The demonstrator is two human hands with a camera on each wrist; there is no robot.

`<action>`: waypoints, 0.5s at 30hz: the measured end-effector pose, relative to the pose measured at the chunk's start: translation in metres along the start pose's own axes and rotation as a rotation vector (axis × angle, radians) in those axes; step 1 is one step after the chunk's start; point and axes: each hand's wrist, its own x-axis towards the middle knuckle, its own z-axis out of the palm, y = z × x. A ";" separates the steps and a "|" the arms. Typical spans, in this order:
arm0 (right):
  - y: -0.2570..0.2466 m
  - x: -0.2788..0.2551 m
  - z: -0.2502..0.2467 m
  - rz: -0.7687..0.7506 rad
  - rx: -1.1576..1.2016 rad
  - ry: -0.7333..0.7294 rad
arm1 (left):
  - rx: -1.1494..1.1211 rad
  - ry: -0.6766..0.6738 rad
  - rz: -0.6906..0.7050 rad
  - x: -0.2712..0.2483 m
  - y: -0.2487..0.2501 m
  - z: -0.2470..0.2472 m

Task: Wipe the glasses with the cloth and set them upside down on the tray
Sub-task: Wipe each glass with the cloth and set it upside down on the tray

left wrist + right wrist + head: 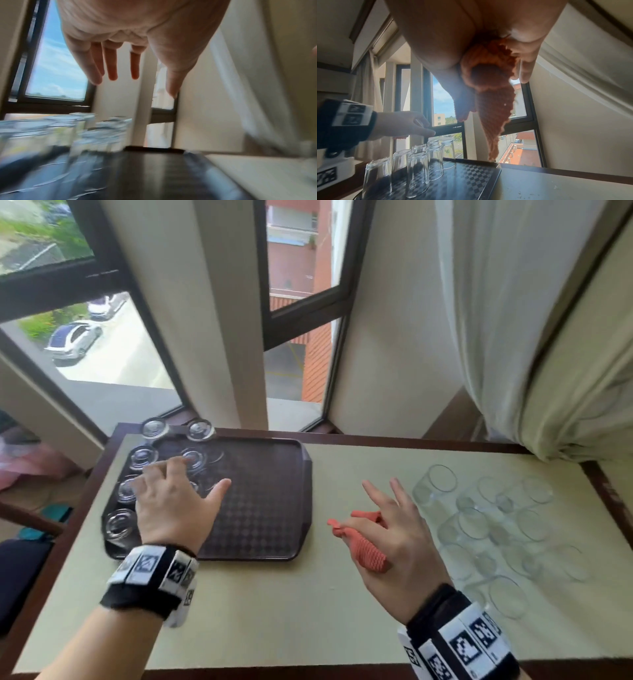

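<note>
The left hand [171,505] hovers over the left part of the dark brown rectangular plastic tray [267,498], fingers spread and relaxed, holding nothing; in the left wrist view its fingertips [113,75] hang free above the blurred glassware. Beneath and just beyond it stand the clear, smooth-walled upturned drinking glasses [418,171], bases up, grouped on the tray's left side in two rough rows running from near edge to far edge. The tray's floor carries a fine checkered texture, and its right half is bare.

The right hand [394,539] is held above the pale cream surface [274,604], between the tray and the unwiped glasses. It grips a coral-orange ribbed cloth [366,546], bunched between thumb and palm, while the index and middle fingers stretch out straight towards the far side. In the right wrist view the cloth [494,108] hangs down from the palm in a tapering, waffle-knit fold, its tip dangling over the tray's far right corner.

To the right of that hand, well apart from the tray, a cluster of clear cylindrical glasses [486,529] stands mouth up on the surface, close together. Both wrists wear black bands with black-and-white square markers. Behind the surface are dark-framed windows and a pale sheer curtain [513,320].
</note>
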 end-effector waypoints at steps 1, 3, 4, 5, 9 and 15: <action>0.005 -0.003 -0.005 -0.005 0.030 0.032 | -0.065 0.023 0.059 -0.015 0.015 -0.001; 0.017 -0.008 -0.019 -0.030 0.116 0.117 | -0.172 -0.014 0.206 -0.044 0.045 0.008; 0.025 -0.010 -0.026 -0.034 0.148 0.154 | -0.216 -0.055 0.280 -0.059 0.060 0.018; 0.033 -0.013 -0.036 -0.031 0.161 0.186 | -0.251 -0.106 0.348 -0.072 0.076 0.028; 0.068 -0.027 -0.078 -0.019 0.143 0.291 | -0.277 -0.349 0.610 -0.118 0.137 0.073; 0.134 -0.062 -0.120 0.090 0.037 0.273 | -0.113 -0.675 0.751 -0.176 0.218 0.132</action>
